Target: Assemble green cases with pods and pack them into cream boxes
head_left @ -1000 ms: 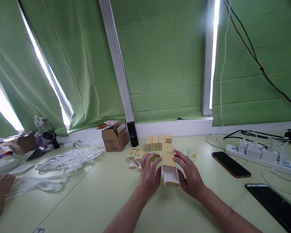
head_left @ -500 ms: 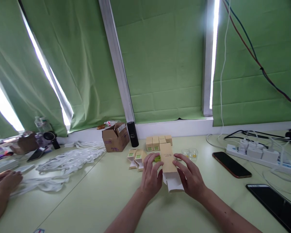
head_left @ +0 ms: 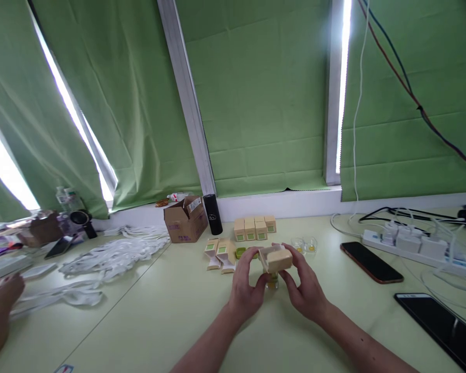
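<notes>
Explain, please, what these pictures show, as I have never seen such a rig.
There is no machine: a person's bare left hand and right hand hold a small tan box between them, with something clear and yellowish just beneath. One camera, worn on the person's head, looks forward and down. On the table, more tan boxes stand behind, two open boxes are to the left, and clear containers to the right. Further right are two phones and a power strip; further left, white strips. The hand at the far left edge is another person's.
</notes>
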{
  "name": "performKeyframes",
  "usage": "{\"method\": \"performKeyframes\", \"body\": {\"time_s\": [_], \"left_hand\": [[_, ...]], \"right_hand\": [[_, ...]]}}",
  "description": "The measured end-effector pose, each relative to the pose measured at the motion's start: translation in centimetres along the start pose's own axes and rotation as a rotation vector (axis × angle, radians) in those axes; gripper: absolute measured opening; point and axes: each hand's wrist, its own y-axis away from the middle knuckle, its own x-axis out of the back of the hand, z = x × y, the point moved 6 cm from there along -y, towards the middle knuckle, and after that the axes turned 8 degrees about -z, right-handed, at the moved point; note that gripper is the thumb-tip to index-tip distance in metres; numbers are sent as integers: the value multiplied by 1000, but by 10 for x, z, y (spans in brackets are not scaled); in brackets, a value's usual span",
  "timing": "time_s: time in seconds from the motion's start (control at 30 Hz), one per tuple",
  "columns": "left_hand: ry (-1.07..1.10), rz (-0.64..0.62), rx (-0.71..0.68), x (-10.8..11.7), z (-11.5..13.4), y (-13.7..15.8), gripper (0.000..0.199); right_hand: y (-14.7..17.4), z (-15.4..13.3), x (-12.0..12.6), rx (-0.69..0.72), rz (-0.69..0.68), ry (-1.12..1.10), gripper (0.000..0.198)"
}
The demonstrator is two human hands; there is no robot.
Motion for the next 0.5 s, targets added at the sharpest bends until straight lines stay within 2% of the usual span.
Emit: {"method": "performKeyframes", "body": {"time_s": [0.13,0.23,0.4,0.5], "left_hand": [[215,104,148,-1,-9,0,51],[349,156,235,-1,-11,-2,46],[448,135,415,-7,-16,-4,44],[473,138,470,-9,-19,-4,42]], "right_hand": [[3,12,-8,-205,-18,-199,53],[1,12,-13,-267,-41,-350,50],[0,12,-15,-348,-49,-457,50],[2,14,-19,-413,-94,-491,54]]}}
